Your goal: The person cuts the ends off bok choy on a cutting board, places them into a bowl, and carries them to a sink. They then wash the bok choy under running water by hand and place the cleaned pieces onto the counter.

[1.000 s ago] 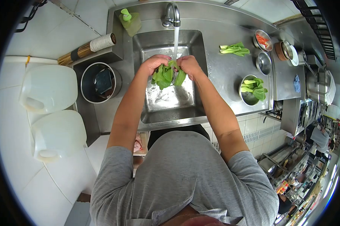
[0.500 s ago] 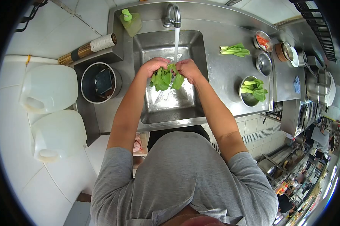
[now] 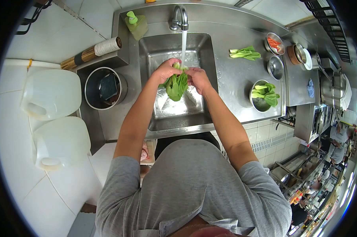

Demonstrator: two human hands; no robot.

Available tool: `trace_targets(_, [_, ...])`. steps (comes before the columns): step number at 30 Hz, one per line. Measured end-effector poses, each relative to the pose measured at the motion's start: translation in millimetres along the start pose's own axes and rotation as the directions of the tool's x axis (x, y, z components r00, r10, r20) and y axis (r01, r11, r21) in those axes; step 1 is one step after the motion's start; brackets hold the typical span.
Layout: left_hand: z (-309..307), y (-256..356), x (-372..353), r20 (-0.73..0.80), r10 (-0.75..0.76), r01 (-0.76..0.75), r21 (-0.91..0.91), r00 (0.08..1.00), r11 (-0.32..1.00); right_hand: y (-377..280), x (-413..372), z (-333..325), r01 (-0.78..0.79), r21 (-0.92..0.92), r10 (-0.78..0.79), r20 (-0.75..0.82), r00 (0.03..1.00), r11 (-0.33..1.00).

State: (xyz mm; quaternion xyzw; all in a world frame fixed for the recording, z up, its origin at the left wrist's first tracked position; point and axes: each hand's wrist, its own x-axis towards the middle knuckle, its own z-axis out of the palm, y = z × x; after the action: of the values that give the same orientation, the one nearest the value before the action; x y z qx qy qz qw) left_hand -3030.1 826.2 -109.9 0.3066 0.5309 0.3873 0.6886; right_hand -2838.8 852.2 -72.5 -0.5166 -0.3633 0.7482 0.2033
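Observation:
A leafy bok choy (image 3: 176, 87) is between my hands, its leaves hanging down over the steel sink (image 3: 175, 125). My left hand (image 3: 166, 71) is closed around its left side near the pale stem. On the other side, my right hand (image 3: 199, 80) has its fingers pressed to the stem and leaves. Water runs from the tap (image 3: 181, 17) onto the stem end. Another bok choy (image 3: 245, 53) lies on the steel counter to the right. More bok choy (image 3: 266, 93) rests in a metal bowl (image 3: 261, 104).
A bowl of orange-red strips (image 3: 274, 43) and a steel bowl (image 3: 275, 67) stand at the right. Left of the sink are a deep metal pot (image 3: 87, 89) and plastic jugs (image 3: 52, 94). A soap bottle (image 3: 137, 27) sits behind. People (image 3: 336, 152) are in the far right background.
Both hands have drawn closer around the bok choy, and its spread leaves are now gathered into one hanging bunch. The view has shifted slightly.

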Motion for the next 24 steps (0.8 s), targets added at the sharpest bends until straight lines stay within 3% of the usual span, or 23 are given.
trace_targets(1, [-0.3,-0.4,-0.6,-0.005,0.000,0.000,0.008,1.000,1.000,1.3,-3.7,1.5,-0.001,0.047,0.000,0.027,1.000,0.999])
trace_targets(4, [-2.1,-4.0,-2.0,-0.015,0.000,0.000,0.031,1.000,1.000,9.9,-7.0,2.0,0.094,-0.081,-0.089,0.064,0.994,0.992])
trace_targets(13, [1.0,1.6,-9.1,-0.040,-0.025,0.025,-0.024,0.999,0.999,24.7,11.1,-9.9,0.058,-0.081,-0.057,0.006,0.998,0.995])
trace_targets(16, [0.2,2.3,-8.4,-0.056,-0.038,0.036,-0.029,0.998,0.999,20.8,3.1,-1.6,0.081,-0.013,-0.081,0.009,0.997,0.997])
trace_targets(19, [-1.0,0.6,-10.0,-0.040,-0.036,0.033,-0.066,0.999,0.997,18.2,3.9,-1.8,-0.044,0.150,0.034,0.070,0.997,0.988])
trace_targets(24, [0.5,2.1,-13.4,-0.051,0.005,-0.004,0.004,0.999,1.000,19.9,5.6,-1.4,-0.131,0.232,0.127,0.029,0.991,0.964])
